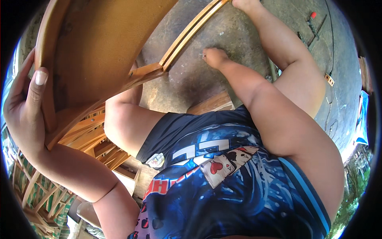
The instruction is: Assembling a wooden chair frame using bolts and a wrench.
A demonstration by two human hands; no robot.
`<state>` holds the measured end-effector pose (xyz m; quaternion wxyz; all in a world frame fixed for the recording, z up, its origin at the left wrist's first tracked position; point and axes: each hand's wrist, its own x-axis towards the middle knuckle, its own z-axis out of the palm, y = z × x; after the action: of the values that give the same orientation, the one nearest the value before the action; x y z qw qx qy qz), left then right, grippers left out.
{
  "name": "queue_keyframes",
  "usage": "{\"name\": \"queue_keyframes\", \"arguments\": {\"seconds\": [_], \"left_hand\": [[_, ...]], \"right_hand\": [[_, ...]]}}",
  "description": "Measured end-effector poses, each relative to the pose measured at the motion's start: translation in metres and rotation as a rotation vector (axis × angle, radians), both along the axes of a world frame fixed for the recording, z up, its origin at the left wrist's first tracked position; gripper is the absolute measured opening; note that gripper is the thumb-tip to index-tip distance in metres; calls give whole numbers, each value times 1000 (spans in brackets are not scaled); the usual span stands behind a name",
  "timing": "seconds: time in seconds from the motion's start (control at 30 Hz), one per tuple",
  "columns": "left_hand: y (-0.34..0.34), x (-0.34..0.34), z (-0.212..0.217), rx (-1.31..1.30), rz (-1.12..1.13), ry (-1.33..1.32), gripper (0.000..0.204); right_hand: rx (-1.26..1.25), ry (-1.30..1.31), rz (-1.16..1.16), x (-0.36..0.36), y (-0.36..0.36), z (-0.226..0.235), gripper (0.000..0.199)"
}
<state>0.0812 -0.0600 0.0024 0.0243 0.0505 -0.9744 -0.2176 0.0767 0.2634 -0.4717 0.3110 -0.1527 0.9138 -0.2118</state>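
A wooden piece of furniture, which looks like a chair with a broad brown panel in a rim, stands tilted at my left. My left hand grips the panel's outer edge, its thumb on the near face and the fingers partly hidden behind. From the panel's lower corner a grooved, curved wooden rail runs away toward my foot. Over the concrete floor, right of the rail and apart from it, is my right hand. Its fingers are closed in a pinch on a small thin metal piece, perhaps a nail or screw.
A wooden board lies on the floor between my legs. More wooden parts are piled beside my left leg, with slatted frames at the lower left. A power strip, cables and a red-tipped tool are at the right.
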Motion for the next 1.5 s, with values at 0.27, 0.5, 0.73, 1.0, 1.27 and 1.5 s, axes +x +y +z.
{"name": "queue_keyframes", "arguments": {"seconds": [0.27,0.5,0.73,1.0,1.27,1.5], "left_hand": [[46,1,9,-107,23,140,48],[-47,41,18,1598,-163,722,21],[-47,113,-144,803,534,2,22],[-11,128,-234,591,114,67,35],[-6,123,-227,400,92,106,37],[-7,126,-228,486,81,109,47]], "right_hand": [[-474,331,-30,-2,-42,88,25],[-1012,694,332,15,-119,237,30],[-611,282,346,25,-136,249,39],[-772,91,414,-2,-178,246,51],[-699,90,585,-17,-180,256,48],[-708,26,520,-16,-172,262,46]]}}
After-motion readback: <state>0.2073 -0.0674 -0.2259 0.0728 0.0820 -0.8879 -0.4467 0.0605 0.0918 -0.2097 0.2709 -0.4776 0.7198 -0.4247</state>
